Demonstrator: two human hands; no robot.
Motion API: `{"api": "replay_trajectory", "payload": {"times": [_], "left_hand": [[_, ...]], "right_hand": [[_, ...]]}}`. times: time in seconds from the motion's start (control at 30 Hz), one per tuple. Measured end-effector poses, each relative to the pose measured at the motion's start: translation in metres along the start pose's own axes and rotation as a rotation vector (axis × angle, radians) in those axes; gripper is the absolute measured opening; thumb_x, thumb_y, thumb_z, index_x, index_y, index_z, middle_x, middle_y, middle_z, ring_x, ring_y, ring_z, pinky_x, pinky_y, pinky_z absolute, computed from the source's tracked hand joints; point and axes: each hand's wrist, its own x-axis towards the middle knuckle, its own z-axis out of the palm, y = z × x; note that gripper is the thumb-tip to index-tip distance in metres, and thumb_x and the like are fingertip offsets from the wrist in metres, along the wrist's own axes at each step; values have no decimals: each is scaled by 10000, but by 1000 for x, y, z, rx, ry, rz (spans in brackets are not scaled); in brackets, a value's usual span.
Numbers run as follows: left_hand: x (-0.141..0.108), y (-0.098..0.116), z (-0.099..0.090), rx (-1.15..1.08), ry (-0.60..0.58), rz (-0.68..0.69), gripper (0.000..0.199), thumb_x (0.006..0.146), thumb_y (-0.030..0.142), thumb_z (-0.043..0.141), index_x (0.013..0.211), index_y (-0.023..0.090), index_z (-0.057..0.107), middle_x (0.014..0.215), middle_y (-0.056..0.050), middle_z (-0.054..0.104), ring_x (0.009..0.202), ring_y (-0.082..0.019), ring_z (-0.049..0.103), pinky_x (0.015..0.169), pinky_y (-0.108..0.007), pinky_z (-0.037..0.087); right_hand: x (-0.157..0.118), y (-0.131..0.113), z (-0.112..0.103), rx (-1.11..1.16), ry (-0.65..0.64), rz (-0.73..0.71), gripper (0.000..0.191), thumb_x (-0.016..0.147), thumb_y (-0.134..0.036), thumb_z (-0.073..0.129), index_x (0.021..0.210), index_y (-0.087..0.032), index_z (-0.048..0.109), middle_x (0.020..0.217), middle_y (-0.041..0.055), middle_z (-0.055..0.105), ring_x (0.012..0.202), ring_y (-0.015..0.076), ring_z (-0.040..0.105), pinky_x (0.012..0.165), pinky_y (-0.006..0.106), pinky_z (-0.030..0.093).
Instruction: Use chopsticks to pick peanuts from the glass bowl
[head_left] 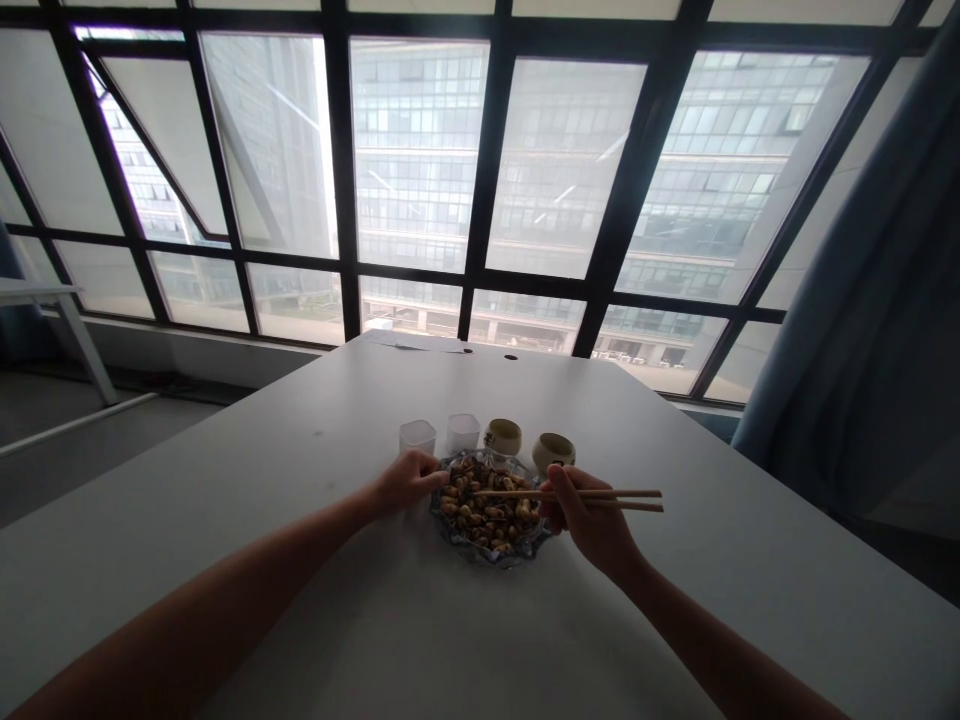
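Observation:
A clear glass bowl with a wavy rim [491, 558] sits on the table, full of what look like peanuts in the shell [487, 515] mixed with smaller dark pieces. My left hand [409, 482] grips the bowl's left rim, thumb over the edge. Held in my right hand [592, 520] is a pair of wooden chopsticks [630, 493]; their tips reach left over the peanuts near the bowl's middle. Whether anything is pinched between the tips I cannot tell. Just behind the bowl stand two pale cups, one [502, 437] and another [553, 452] partly hidden by my right hand.
Two translucent plastic cups, one [417, 437] and another [463, 432], stand left of the pale cups. White sheets [412, 343] lie at the far end of the white table [300, 600]. Windows rise beyond, with a blue curtain [840, 270] at right.

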Motion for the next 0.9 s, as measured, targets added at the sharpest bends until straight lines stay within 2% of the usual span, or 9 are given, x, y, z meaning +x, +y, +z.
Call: {"api": "replay_trajectory", "payload": {"times": [0.27,0.47,0.67,0.9], "left_hand": [[-1,0,1,-41,-13,22,488,767,575,523,526,200,324,536,59,252,538,-80,239,502,-243,177],[-2,-2,2,-42,-15,22,482,772,578,510,536,200,324,545,61,232,548,-83,225,505,-244,174],[-2,0,1,-35,-8,10,503,761,596,522,523,197,330,533,62,238,542,-82,232,508,-245,170],[-2,2,1,-24,10,13,487,766,577,519,528,197,329,530,60,249,545,-84,234,506,-244,172]], "right_hand": [[-3,0,1,-12,55,-36,563,776,-734,613,625,-191,616,483,24,609,351,122,507,329,229,389],[-3,-7,-5,-43,144,-123,554,829,-700,584,646,-180,629,490,26,615,350,101,486,341,215,372],[-3,-3,-8,-77,75,-134,555,822,-700,592,621,-184,625,472,27,605,357,110,484,347,221,363],[-5,3,-1,-71,13,-104,506,835,-660,610,635,-196,617,492,17,604,368,120,491,357,229,374]]}}
